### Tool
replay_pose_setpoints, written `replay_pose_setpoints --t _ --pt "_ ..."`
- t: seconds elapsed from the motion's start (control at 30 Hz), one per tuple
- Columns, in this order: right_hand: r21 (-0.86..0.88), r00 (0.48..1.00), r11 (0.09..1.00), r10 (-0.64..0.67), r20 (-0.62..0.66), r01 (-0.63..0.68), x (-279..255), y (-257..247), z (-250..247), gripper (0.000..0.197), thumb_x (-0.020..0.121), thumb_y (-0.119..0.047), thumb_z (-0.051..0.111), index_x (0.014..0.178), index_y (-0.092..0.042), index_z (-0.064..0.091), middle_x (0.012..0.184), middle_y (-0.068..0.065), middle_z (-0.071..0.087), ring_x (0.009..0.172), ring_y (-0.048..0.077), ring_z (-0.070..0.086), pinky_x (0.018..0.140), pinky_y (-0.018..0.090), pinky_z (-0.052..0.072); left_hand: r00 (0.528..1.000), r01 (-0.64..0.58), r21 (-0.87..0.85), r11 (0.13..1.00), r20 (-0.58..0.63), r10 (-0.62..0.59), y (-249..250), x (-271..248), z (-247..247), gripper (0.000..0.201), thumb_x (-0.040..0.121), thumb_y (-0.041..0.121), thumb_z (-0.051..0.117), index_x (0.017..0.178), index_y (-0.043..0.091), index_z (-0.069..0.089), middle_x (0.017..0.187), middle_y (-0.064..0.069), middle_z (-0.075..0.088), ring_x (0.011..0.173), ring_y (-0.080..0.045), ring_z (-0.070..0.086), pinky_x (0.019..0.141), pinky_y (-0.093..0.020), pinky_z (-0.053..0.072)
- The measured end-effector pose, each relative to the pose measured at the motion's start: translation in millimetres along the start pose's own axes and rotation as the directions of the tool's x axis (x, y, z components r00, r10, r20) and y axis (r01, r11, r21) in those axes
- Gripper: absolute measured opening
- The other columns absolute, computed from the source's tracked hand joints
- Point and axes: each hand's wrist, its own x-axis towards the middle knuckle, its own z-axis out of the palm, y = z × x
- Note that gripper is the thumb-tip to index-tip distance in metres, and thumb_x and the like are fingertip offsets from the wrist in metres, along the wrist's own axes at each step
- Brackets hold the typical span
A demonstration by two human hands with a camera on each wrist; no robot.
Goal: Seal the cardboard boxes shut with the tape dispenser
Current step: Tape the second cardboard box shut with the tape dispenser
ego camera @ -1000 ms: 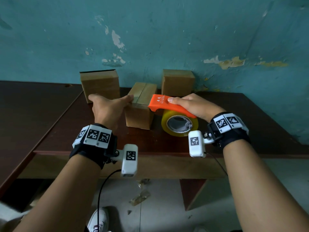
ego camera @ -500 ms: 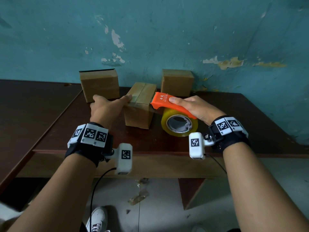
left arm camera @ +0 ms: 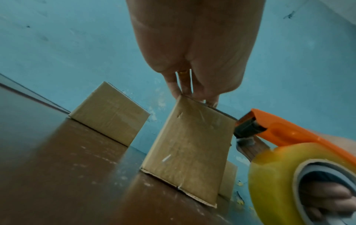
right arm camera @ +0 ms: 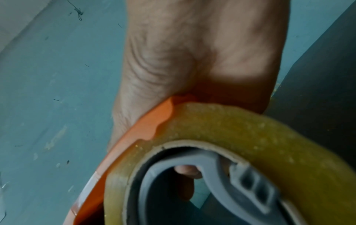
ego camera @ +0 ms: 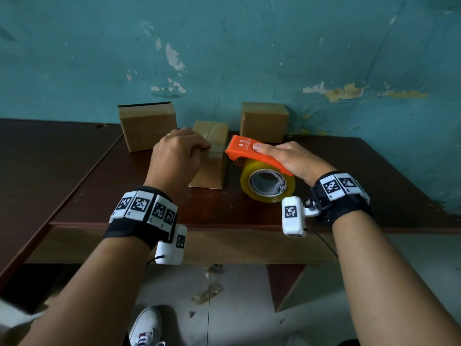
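Left hand (ego camera: 178, 156) sits on the near top edge of the middle cardboard box (ego camera: 212, 171), fingers curled down onto it. The right hand (ego camera: 296, 158) grips the orange tape dispenser (ego camera: 240, 147), thumb on top, its cutter end touching the box's upper right edge. That box stands on the dark table (ego camera: 124, 196), between a left box (ego camera: 147, 126) and a right box (ego camera: 264, 121).

We seem to be in a bare back room used for packing. A teal wall (ego camera: 249, 46) with flaking paint fills the top of the frame. At mid-frame a scuffed dark wooden surface (ego camera: 99, 196) carries plain cardboard boxes (ego camera: 217, 136) and a tape dispenser (ego camera: 237, 151). Along the bottom lies a stained concrete floor (ego camera: 249, 308) with scraps (ego camera: 207, 293).
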Motion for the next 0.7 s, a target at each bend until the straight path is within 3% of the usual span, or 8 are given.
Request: replay_pose_setpoints --t 0.13,0.2,0.33,0.4,0.5,0.7 --pt "-0.005 1.000 1.000 -0.001 0.000 0.001 -0.2 -0.7 0.8 0.057 0.089 -0.063 0.072 0.090 -0.007 0.083 0.078 0.008 0.079 0.068 0.017 0.071 0.074 0.027 0.054 0.994 0.047 0.051 0.998 0.097 -0.052 11.8 -5.5 4.2 0.034 0.089 0.036 0.055 0.102 0.011 0.074 0.106 -0.005 0.069 0.098 -0.028 0.059 0.082 -0.039 0.048" --pt "-0.003 1.000 1.000 -0.003 0.007 0.003 -1.0 -0.8 -0.3 0.055 0.090 -0.063 0.071 0.088 -0.009 0.082 0.077 0.008 0.078 0.068 0.017 0.071 0.075 0.027 0.054 0.989 0.033 0.100 0.994 0.140 -0.047 10.9 -10.2 9.8 0.041 0.080 0.043 0.063 0.103 0.010 0.067 0.109 -0.008 0.061 0.099 -0.035 0.054 0.090 -0.037 0.041" --pt "0.003 1.000 1.000 -0.005 0.005 0.005 -1.7 0.9 -1.8 0.058 0.089 -0.064 0.071 0.090 -0.007 0.082 0.080 0.009 0.078 0.071 0.019 0.071 0.078 0.030 0.053 0.989 0.035 0.173 0.984 0.132 -0.059 12.9 -15.7 17.3 0.061 0.070 0.043 0.092 0.111 0.009 0.063 0.116 -0.009 0.059 0.112 -0.038 0.052 0.087 -0.045 0.049" --pt "0.004 1.000 1.000 -0.004 0.009 0.004 -2.3 1.3 -2.1 0.061 0.089 -0.064 0.071 0.093 -0.004 0.082 0.081 0.010 0.078 0.072 0.020 0.071 0.078 0.030 0.053 0.994 0.050 0.187 0.981 0.089 -0.067 16.2 -16.3 18.8 0.061 0.068 0.041 0.097 0.109 0.010 0.064 0.116 -0.008 0.060 0.114 -0.035 0.053 0.079 -0.044 0.052" --pt "-0.004 1.000 1.000 -0.010 0.025 0.010 -5.3 0.3 -3.5 0.057 0.091 -0.063 0.069 0.092 -0.008 0.082 0.080 0.008 0.078 0.070 0.017 0.071 0.076 0.027 0.054 0.995 0.074 0.160 0.984 0.049 -0.082 14.7 -16.0 21.5 0.058 0.068 0.039 0.098 0.107 0.012 0.064 0.115 -0.005 0.061 0.115 -0.034 0.052 0.073 -0.038 0.046" --pt "0.005 0.999 1.000 -0.022 0.035 0.022 -9.7 2.9 -4.9 0.050 0.092 -0.064 0.069 0.082 -0.016 0.080 0.074 0.003 0.075 0.065 0.013 0.068 0.071 0.025 0.050 0.997 0.065 0.104 0.992 0.040 -0.069 10.3 -16.6 23.4 0.057 0.066 0.035 0.100 0.104 0.010 0.066 0.112 -0.007 0.063 0.107 -0.037 0.056 0.087 -0.042 0.048"
